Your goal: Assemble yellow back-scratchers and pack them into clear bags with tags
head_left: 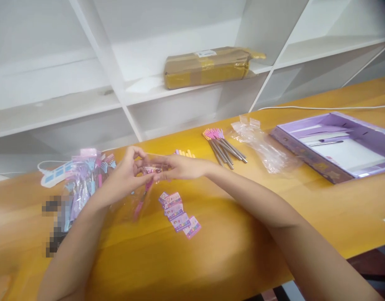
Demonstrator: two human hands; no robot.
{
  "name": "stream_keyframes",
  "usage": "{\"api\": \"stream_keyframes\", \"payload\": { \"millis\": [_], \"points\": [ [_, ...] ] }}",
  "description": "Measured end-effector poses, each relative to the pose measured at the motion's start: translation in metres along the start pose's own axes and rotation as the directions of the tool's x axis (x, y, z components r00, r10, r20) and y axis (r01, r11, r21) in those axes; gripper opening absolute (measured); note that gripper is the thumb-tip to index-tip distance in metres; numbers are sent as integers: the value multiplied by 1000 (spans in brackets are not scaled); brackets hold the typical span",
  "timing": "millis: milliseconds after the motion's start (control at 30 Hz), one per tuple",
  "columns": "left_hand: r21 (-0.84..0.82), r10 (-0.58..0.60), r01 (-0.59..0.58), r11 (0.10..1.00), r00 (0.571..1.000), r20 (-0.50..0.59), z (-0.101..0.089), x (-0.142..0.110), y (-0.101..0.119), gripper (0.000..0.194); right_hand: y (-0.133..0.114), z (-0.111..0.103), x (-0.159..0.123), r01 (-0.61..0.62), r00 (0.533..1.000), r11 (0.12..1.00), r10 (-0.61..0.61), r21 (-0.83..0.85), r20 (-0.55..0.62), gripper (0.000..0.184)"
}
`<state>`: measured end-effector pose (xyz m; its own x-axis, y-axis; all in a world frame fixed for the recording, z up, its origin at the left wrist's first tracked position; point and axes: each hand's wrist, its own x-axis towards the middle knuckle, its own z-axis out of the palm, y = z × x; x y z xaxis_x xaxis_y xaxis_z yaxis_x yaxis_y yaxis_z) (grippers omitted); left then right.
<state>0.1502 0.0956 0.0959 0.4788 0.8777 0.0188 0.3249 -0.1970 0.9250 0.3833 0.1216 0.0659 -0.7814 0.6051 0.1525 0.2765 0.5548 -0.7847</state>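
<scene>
My left hand and my right hand meet over the table, fingers pinched at the top of a clear plastic bag. Inside the bag hangs a pink back scratcher, tilted, with its lower end partly blurred. Just in front of my hands lies a loose overlapping row of small purple and pink cards. Beyond my right hand are several back scratchers with metal rods and pink, orange and purple hand-shaped heads. Some purple and yellow handle pieces show partly behind that hand.
Bagged back scratchers are heaped at left beside a white power strip. Empty clear bags lie right of the rods, near a shallow purple box. A taped cardboard package rests on the white shelf behind.
</scene>
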Motion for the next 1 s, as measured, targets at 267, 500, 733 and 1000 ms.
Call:
{"api": "stream_keyframes", "payload": {
  "millis": [267, 500, 733, 1000],
  "points": [
    [227, -167, 74, 971, 889, 426, -7, 17, -22, 35, -23, -18, -18, -305, 952, 952, 305, 32, -4, 55],
    [132, -212, 171, 976, 646, 733, -14, 30, -50, 25, -39, -41, -33, -240, 725, 969, 137, -61, -675, 64],
    [85, -182, 172, 981, 697, 693, -18, 27, -54, 32, -38, -64, -46, 60, 554, 995, 34, 81, -832, 62],
    [90, -110, 71, 993, 796, 595, -18, 28, -54, 34, -43, -59, -40, 298, 682, 925, -32, 237, -731, 42]
  ]
}}
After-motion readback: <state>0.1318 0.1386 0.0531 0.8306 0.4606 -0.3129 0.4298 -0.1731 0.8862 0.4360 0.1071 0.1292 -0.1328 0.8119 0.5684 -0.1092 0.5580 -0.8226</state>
